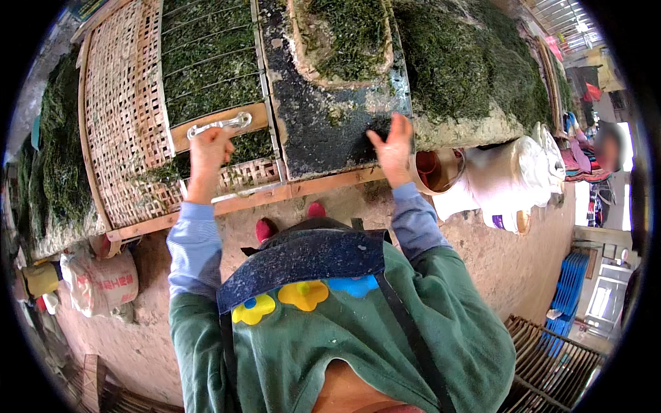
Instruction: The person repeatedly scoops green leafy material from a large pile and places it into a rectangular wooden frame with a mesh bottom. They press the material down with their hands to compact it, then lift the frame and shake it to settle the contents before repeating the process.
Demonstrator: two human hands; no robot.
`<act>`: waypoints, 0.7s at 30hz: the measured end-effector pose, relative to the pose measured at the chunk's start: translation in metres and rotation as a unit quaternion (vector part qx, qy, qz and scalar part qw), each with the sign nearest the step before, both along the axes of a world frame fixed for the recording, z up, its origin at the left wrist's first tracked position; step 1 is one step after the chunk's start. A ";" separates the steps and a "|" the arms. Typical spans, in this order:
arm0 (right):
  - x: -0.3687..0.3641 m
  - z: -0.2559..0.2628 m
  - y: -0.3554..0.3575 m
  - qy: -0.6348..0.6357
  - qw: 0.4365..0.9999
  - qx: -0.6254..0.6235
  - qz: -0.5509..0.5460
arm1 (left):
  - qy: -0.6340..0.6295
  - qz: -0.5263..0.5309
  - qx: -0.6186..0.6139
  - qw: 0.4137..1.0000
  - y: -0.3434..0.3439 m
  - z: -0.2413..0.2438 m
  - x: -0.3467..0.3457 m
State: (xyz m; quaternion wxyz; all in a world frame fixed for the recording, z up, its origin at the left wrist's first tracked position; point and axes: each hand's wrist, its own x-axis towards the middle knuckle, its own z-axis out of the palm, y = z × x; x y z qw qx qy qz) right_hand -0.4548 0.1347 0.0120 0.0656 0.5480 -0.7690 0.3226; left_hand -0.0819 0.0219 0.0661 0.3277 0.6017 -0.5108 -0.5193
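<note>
My left hand (209,157), its fingers curled, is at the near end of a metal handle (222,125) fixed on a wooden bar (178,138). Whether the fingers grip anything is hidden. The bar crosses a metal-edged frame with thin cross rods (211,64), and dark green, seaweed-like strands (211,98) lie beneath. A woven slatted mat (121,103) extends to the left. Over the right edge of a dark, worn board (325,134), my right hand (395,149) has thumb and fingers apart and holds nothing. More green strands (351,38) lie on that board's far part.
A large green heap (459,67) lies right of the board, another (59,139) at far left. Below the worktop's wooden edge (304,192) are a bucket (439,168) and white sacks (508,170). Another person (586,155) is at far right, near stacked slatted racks (552,356).
</note>
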 end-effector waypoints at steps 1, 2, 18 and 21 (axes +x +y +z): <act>-0.019 -0.008 0.007 -0.022 0.998 0.014 -0.057 | 0.078 -0.016 0.016 0.997 -0.007 0.010 0.011; -0.033 -0.014 0.008 -0.012 0.998 0.030 -0.056 | 0.113 -0.020 -0.004 0.993 -0.014 0.019 0.018; -0.057 0.026 -0.118 -0.051 0.981 -0.157 0.105 | -0.365 -0.118 -0.304 0.872 0.037 -0.013 0.075; -0.023 0.067 -0.140 -0.019 0.989 -0.061 0.135 | -0.524 -0.162 -0.328 0.770 0.058 -0.066 0.074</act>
